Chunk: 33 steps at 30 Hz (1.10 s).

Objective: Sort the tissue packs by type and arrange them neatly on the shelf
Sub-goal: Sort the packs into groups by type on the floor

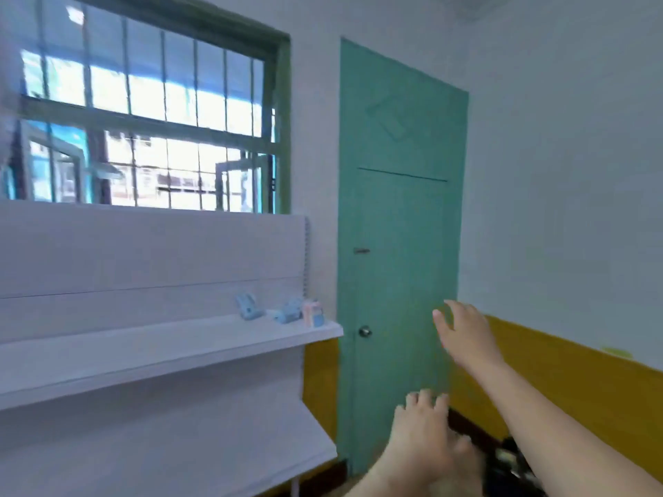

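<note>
A white shelf unit point(168, 344) fills the left side, seen blurred. Near the right end of its upper board stand three small tissue packs: a blue one point(247, 307), a second blue one lying tilted point(290, 311), and a pink-and-blue one upright point(312, 313). My right hand point(466, 335) is raised in front of the green door, fingers spread, holding nothing, to the right of the shelf. My left hand point(425, 435) is lower, at the bottom centre, fingers apart and empty. Neither hand touches a pack.
A green door point(401, 209) with a round knob point(365, 331) stands right of the shelf. A barred window point(143, 113) is above the shelf. The wall is white above a yellow band point(574, 382). Dark objects point(509, 460) lie low at the bottom right.
</note>
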Each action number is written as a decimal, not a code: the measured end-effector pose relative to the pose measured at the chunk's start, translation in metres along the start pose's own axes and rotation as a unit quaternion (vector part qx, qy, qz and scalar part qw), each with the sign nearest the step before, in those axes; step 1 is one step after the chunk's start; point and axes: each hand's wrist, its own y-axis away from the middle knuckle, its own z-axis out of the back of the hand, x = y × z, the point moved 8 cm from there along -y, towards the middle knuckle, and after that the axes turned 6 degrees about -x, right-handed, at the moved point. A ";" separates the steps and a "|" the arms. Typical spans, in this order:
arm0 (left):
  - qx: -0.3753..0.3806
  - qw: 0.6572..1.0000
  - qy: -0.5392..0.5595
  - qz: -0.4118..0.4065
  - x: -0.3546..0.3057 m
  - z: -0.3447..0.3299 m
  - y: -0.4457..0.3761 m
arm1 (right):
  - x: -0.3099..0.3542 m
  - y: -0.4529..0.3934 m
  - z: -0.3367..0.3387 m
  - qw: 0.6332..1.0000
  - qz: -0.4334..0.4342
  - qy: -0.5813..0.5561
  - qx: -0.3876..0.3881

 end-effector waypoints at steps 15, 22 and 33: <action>-0.096 0.964 -0.041 0.244 0.423 0.144 0.039 | 0.316 -0.056 -0.251 0.979 0.105 -0.130 0.116; -0.105 0.958 -0.032 0.266 0.532 0.121 -0.054 | 0.298 -0.144 -0.367 0.979 0.113 -0.066 0.154; -0.099 0.939 0.047 0.327 0.701 0.091 -0.163 | 0.303 -0.239 -0.547 0.940 0.191 0.141 0.243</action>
